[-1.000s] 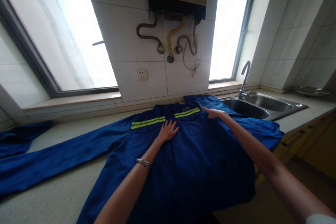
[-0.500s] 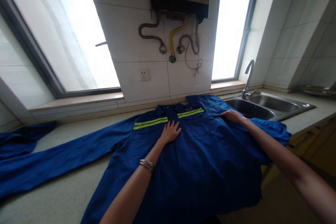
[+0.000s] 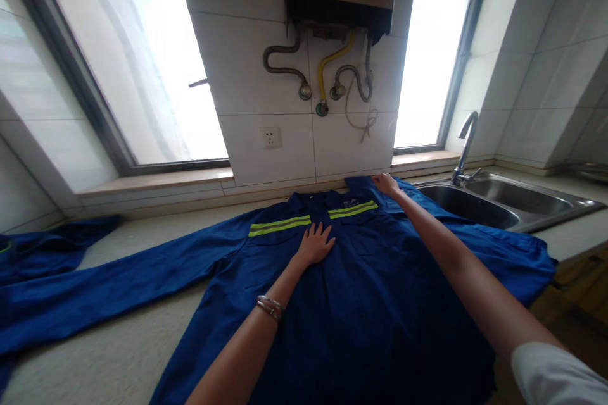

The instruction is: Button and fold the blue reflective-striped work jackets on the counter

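A blue work jacket [image 3: 370, 304] with yellow-green reflective stripes [image 3: 280, 226] lies spread face up on the countertop [image 3: 109, 354]. Its left sleeve [image 3: 109, 285] stretches far out to the left. My left hand [image 3: 316, 243] lies flat and open on the chest just below the stripes, a bracelet on the wrist. My right hand [image 3: 386, 183] reaches to the far edge of the jacket by the right shoulder; it touches the cloth there, but its fingers are too small to read.
A steel double sink [image 3: 503, 202] with a tap [image 3: 465, 145] sits at the right, partly under the jacket's right sleeve. More blue cloth [image 3: 52, 247] is bunched at the far left. A wall socket [image 3: 272, 137] and water-heater pipes [image 3: 327, 76] hang on the tiled wall between two windows.
My right hand has moved from the jacket's right shoulder area up and left to the far edge near the collar. My left hand stays flat on the chest. The view has shifted right.
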Available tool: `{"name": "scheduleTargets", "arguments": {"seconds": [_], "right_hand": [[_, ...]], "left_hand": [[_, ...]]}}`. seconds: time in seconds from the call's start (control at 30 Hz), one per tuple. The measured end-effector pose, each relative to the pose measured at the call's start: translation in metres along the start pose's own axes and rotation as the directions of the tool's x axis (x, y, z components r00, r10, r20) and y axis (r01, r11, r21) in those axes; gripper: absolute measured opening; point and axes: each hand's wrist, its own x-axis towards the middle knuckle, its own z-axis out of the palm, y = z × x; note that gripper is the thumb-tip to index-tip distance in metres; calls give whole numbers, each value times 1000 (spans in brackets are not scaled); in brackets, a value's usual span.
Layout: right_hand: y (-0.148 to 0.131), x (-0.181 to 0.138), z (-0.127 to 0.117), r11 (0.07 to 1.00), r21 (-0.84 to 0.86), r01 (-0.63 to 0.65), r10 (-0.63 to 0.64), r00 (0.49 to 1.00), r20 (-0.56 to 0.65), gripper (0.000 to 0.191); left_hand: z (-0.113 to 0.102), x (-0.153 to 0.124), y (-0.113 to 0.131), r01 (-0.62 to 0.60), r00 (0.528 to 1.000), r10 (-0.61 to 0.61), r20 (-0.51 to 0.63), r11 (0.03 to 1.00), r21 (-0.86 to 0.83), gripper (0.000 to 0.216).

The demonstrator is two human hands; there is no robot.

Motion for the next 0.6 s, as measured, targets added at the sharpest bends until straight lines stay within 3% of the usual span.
{"name": "scheduleTargets", "arguments": {"seconds": [0.13,0.33,0.6], "right_hand": [[-11,23,22,1000,-21,-22,24,997,74,38],[-14,34,43,996,-60,-62,71,984,162,35],[0,31,45,969,-104,-224,225,974,-2,42]], "left_hand": [[-3,-2,1,-8,1000,8,-4,1000,-14,66],[-2,-4,0,-12,1000,11,-18,1000,-19,66],[1,-2,-3,-17,1000,17,-19,999,-31,67]]}}
